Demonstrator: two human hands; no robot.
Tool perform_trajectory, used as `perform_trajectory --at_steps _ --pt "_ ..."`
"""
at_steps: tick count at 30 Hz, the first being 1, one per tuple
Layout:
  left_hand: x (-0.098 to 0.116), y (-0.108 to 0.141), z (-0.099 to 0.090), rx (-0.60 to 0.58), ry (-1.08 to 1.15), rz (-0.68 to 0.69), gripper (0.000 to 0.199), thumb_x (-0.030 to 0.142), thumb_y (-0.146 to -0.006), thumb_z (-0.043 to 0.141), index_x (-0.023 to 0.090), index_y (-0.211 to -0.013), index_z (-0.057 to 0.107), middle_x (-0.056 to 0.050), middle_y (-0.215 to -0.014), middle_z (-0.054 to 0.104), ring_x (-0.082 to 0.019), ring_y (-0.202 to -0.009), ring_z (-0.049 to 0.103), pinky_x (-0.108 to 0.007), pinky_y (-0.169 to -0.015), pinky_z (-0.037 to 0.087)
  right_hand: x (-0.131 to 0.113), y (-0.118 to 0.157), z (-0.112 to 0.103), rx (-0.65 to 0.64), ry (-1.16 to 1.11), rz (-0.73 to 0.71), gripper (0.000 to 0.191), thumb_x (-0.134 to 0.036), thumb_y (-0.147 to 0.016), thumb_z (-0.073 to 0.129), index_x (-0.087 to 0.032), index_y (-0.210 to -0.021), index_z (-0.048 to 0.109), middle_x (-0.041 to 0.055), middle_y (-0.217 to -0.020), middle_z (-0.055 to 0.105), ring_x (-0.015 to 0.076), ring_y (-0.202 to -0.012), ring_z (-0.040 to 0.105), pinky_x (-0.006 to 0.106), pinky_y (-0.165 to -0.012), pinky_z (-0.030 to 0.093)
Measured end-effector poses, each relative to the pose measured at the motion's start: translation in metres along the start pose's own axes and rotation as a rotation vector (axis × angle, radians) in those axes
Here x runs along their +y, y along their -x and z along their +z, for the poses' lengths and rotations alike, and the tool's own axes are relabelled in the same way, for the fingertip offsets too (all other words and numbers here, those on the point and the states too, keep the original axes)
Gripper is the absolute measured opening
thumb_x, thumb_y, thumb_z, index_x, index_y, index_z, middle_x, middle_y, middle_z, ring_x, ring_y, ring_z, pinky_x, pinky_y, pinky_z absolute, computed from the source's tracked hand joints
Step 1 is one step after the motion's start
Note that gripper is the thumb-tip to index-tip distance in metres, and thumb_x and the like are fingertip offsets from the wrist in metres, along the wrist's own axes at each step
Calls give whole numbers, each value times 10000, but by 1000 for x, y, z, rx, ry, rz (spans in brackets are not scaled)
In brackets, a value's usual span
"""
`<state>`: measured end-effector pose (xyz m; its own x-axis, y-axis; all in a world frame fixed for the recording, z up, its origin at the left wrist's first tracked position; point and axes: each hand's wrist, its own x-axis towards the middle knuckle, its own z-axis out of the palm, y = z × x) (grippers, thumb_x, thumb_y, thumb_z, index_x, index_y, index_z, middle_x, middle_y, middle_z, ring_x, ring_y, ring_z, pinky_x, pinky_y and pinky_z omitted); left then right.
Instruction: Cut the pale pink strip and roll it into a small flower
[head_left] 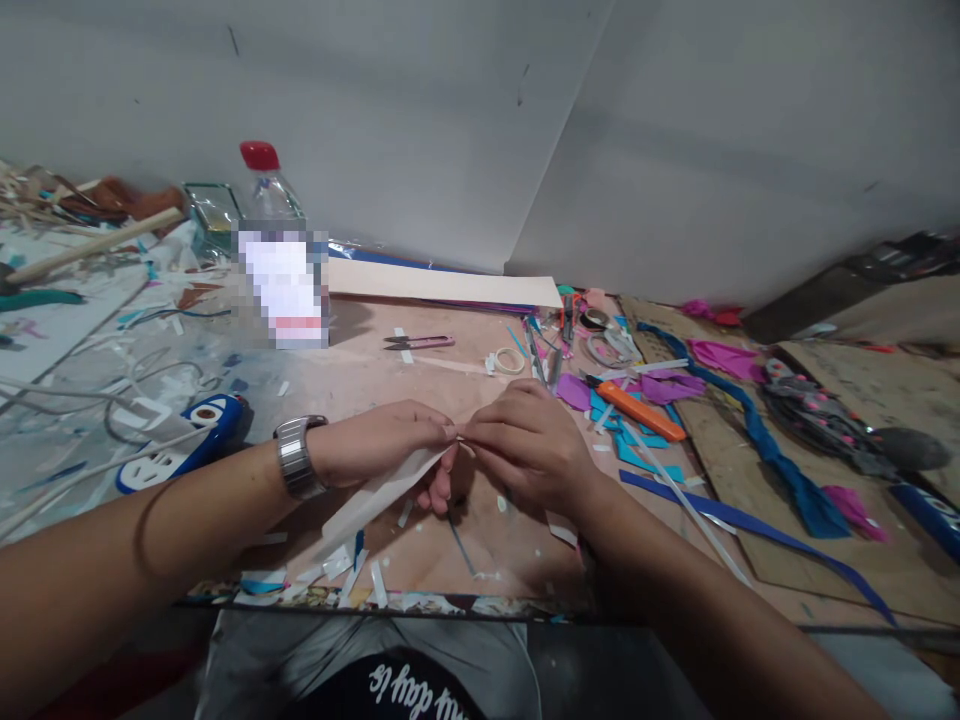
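A pale white strip (379,500), paper or thin fabric, slants up from the lower left to my fingertips over the table. My left hand (394,440), with a metal watch (298,457) on its wrist, pinches the strip close to its upper end. Fingers of my right hand (529,440) are closed at that same end, touching the left fingertips. What exactly lies between the pinched fingers is too small to make out. Beyond the hands lie small thread snips (420,342) and a roll of tape (510,360).
A red-capped bottle (274,195) stands at the back left. Near it are a blue-and-white power strip (187,440) and cables. To the right lie an orange utility knife (641,410), a blue ribbon (757,535) and colored scraps. A cream strip (442,283) lies along the wall.
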<state>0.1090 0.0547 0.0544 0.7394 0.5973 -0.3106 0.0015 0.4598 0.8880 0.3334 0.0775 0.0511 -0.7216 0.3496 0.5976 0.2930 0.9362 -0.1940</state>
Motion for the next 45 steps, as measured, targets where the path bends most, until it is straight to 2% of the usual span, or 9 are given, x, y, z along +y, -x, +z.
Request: perform_trajectory --at_steps 4,7,9,16,21,28,35,40,45 --pt "0 0 -3 45 -309 114 419 463 -1039 402 167 -801 579 -29 -695 662 -162 -667 655 -293 -667 501 -1 -1 3 -7 8 100 87 -206 -959 654 -234 -1011 719 34 -899 801 194 -816 706 410 -816 433" --pt "3 3 -4 188 -767 228 444 434 -1052 397 162 -761 594 -15 -708 641 -143 -674 590 -276 -686 441 -3 -1 5 -20 12 169 72 -233 -970 650 -226 -981 720 41 -894 795 202 -830 696 411 -832 431" --pt "5 6 -2 273 -978 261 417 393 -1055 399 164 -766 594 -8 -710 634 -141 -671 563 -274 -674 399 -5 -1 5 -29 13 193 75 -241 -972 648 -219 -967 719 48 -888 786 208 -836 686 412 -838 430" --pt "3 7 4 379 -1406 214 352 365 -1047 374 183 -894 633 -60 -795 703 -192 -685 605 -306 -607 314 -9 -2 5 -45 -2 220 81 -237 -981 627 -210 -953 699 50 -867 759 209 -832 653 411 -844 423" --pt "2 5 3 358 -1634 236 216 281 -993 449 175 -930 626 -78 -816 722 -217 -672 639 -318 -562 282 -9 -2 5 -51 -60 233 90 -236 -987 599 -209 -940 671 57 -875 734 214 -839 636 415 -855 431" --pt "-1 5 3 319 -1718 316 180 241 -995 470 173 -972 635 -69 -840 726 -225 -699 659 -320 -556 268 -13 -3 7 -156 -199 350 106 -224 -987 518 -208 -908 587 58 -891 653 225 -869 573 393 -828 430" --pt "2 4 1 397 -1513 254 359 345 -1057 397 186 -873 661 -61 -789 741 -204 -691 657 -300 -590 304 -11 -2 8 -72 -285 421 78 -246 -985 582 -212 -925 618 40 -890 662 203 -865 600 348 -807 442" --pt "3 4 1 364 -1451 226 321 330 -1038 449 173 -886 684 -65 -791 741 -197 -699 648 -286 -610 317 -9 -2 7 -89 -245 376 59 -230 -970 604 -209 -927 638 42 -867 662 210 -859 595 357 -816 429" --pt "7 7 3 325 -1204 252 315 345 -1036 470 172 -916 703 -28 -793 730 -152 -694 620 -262 -647 368 -9 -2 5 -135 -247 407 96 -222 -997 527 -204 -922 584 47 -895 635 208 -872 576 350 -821 419"
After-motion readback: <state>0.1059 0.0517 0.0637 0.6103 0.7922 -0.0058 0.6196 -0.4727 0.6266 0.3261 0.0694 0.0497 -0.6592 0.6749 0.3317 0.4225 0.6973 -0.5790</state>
